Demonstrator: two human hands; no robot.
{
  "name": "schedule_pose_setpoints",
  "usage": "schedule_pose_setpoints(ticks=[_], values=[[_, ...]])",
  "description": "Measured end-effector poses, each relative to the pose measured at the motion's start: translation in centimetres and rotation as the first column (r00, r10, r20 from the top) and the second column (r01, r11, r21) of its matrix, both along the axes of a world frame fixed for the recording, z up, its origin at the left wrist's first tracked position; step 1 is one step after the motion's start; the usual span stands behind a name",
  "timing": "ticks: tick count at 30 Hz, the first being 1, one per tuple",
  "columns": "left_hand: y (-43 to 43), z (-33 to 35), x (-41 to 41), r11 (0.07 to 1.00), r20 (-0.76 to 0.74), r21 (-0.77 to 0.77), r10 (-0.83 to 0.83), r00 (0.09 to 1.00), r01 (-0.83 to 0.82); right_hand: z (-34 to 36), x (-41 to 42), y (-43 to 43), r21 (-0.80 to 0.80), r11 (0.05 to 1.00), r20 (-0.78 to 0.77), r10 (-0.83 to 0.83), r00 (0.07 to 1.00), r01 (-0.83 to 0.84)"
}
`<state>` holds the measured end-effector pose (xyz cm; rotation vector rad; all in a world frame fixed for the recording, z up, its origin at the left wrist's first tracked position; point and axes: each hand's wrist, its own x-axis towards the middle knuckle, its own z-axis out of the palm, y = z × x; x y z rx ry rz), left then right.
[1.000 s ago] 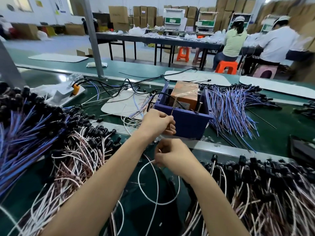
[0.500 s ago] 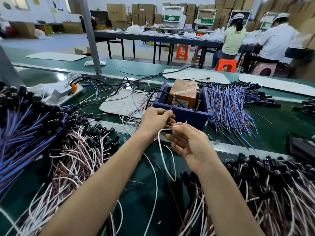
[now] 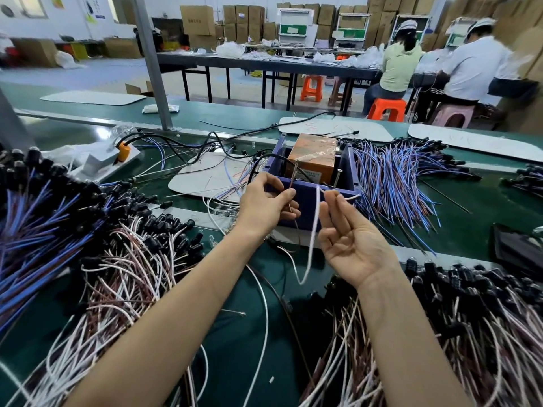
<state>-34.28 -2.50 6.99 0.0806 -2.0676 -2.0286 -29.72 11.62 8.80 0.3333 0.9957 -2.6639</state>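
Wires in both: your left grip (image 3: 269,205) pinches a brown wire (image 3: 298,236), your right grip (image 3: 352,245) pinches the white wire (image 3: 313,236), loop dangling over the worktop (image 3: 235,318) before the blue box (image 3: 307,211).

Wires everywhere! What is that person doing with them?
A person is working with wires at a green workbench. Their left hand pinches a thin brown wire in front of the blue box. Their right hand, palm up, holds a white wire that hangs down in a loop. Big piles of black-tipped wires lie on both sides.
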Motion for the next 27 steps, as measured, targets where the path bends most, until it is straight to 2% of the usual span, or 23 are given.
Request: schedule_pose_setpoints(ticks=[8, 13, 20, 27], values=[[0.0, -0.3, -0.1, 0.999, -0.021, -0.027, -0.04, 0.999, 0.04, -0.8, -0.7, 0.4, -0.098, 0.995, -0.011, -0.015, 1.0, 0.014], [-0.1, -0.3, -0.3, 0.998, -0.024, -0.027, -0.052, 0.998, 0.051, -1.6, -1.6, 0.5, 0.08, 0.995, 0.0, -0.065, 0.998, 0.064], [-0.3, -0.2, -0.3, 0.995, 0.002, 0.003, -0.095, 0.995, 0.095, -1.4, -3.0, -0.1, 0.293, 0.942, -0.026, -0.162, 0.986, 0.162], [-0.4, 0.2, -0.2, 0.992, 0.008, 0.021, -0.124, 0.992, 0.124, -1.0, -3.9, -0.6, 0.329, 0.943, -0.015, -0.055, 0.998, 0.057]])
